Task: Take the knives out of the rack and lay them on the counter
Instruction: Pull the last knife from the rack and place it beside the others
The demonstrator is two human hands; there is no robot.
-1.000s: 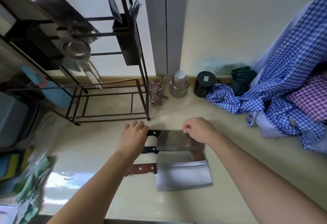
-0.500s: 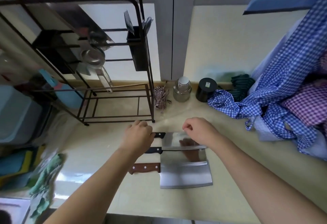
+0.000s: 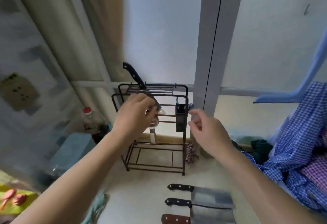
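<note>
Left hand (image 3: 135,116) was raised at the top of the black wire rack (image 3: 184,153), fingers curled around the blade of a black-handled knife (image 3: 133,75) that stood tilted in the top slots. Right hand (image 3: 205,131) hung loosely open and empty just beside the rack's cutlery holder (image 3: 181,117). Three cleavers (image 3: 210,195) lay side by side on the surface (image 3: 141,197), handles pointing left, well in front of the rack.

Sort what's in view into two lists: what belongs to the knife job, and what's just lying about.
Belongs to the job:
- black rack
- black-handled knife in the rack
- three cleavers on the counter
- left hand, right hand

Just lying about:
- cutlery holder
- blue checked cloth
- red-capped bottle
- teal container
</note>
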